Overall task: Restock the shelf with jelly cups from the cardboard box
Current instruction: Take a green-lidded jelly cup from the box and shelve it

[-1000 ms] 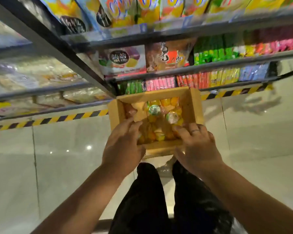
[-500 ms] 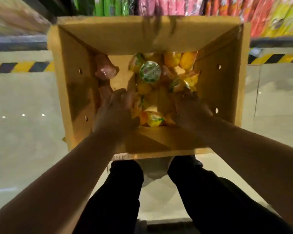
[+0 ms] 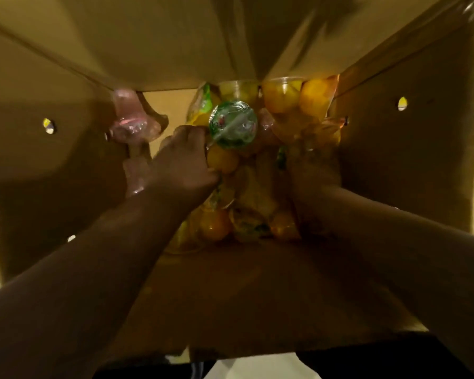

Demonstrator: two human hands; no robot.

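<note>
The open cardboard box (image 3: 66,165) fills the view. Several jelly cups lie heaped on its bottom, mostly orange and yellow ones (image 3: 282,99). One cup with a green foil lid (image 3: 233,124) faces up, and pink cups (image 3: 132,124) lie at the left. My left hand (image 3: 181,162) reaches deep into the box, its fingers and thumb curled round an orange jelly cup (image 3: 223,160) just below the green lid. My right hand (image 3: 312,168) is pushed in among the cups at the right. It is dark, and the cups hide its fingers.
The box walls (image 3: 411,165) rise close on both sides, with small round holes in them. The near flap (image 3: 257,296) lies below my forearms. A strip of pale floor (image 3: 244,367) and dark trousers show at the bottom edge.
My head has dropped close to the box, so shelves and floor are out of view. Both hands have gone from the near rim deeper among the cups, and the left has curled round an orange one.
</note>
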